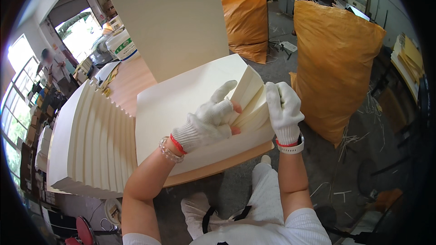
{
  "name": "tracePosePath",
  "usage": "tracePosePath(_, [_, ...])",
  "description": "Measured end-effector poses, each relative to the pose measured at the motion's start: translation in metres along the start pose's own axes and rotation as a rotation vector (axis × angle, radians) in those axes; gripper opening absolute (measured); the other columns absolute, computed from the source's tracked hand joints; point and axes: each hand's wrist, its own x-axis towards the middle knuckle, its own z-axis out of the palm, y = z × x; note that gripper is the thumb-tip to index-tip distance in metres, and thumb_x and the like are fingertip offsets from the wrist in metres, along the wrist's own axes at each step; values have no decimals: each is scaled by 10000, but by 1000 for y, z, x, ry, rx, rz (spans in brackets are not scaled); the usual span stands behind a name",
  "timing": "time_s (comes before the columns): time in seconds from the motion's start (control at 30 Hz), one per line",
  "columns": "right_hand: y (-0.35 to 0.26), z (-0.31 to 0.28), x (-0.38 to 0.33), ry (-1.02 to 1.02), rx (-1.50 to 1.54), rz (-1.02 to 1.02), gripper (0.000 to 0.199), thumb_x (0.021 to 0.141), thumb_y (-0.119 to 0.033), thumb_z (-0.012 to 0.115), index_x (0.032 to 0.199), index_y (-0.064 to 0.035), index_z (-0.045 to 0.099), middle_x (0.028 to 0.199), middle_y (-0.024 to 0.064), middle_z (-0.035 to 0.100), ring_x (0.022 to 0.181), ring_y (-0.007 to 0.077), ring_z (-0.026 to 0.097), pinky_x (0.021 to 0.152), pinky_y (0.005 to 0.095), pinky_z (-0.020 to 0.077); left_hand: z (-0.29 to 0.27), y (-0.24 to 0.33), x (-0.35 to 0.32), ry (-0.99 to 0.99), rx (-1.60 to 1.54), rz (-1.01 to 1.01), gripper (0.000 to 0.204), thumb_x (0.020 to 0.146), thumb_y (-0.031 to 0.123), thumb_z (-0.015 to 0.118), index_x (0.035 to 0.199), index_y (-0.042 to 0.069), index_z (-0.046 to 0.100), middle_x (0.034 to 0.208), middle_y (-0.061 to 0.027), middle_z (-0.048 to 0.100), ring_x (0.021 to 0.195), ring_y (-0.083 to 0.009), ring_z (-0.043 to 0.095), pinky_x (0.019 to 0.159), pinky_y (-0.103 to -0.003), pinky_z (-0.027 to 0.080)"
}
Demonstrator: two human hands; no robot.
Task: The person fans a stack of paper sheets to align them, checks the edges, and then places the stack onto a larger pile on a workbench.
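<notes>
Stack of cream sheets (181, 93) on a wooden surface (127, 78), at the centre of the clock face. The sheets rise and bend at the stack's three o'clock side. The gloved left hand (206, 120) lies over the stack, its fingers spread and bare fingertips against the bent sheets; whether it pinches them cannot be told. The gloved right hand (284, 111), fingers curled together, is clamped on the sheets' outer edge. A second stack (97, 145), its side stepped in ridges, stands at nine o'clock; a white tub (121, 46) at ten; an upright board (175, 20) between eleven and twelve; orange sacks (336, 70) at one and two.
</notes>
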Motion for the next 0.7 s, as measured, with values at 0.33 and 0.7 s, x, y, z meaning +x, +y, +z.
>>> tracePosePath(0.33, [1, -1, -4, 10, 43, -19, 114, 952, -31, 630, 855, 21, 599, 685, 93, 473, 582, 242, 488, 540, 368, 401, -8, 13, 3, -83, 104, 15, 349, 774, -20, 756, 1100, 53, 655, 1493, -228, 458, 1287, -326, 544, 961, -387, 479])
tracePosePath(0.7, [1, 6, -3, 41, 49, 116, 206, 961, -48, 629, 784, 13, 544, 639, 95, 460, 549, 247, 473, 537, 377, 393, -2, 7, 3, -42, 112, 9, 379, 718, 50, 849, 1008, 66, 606, 1524, -238, 404, 1179, -384, 603, 957, -398, 507])
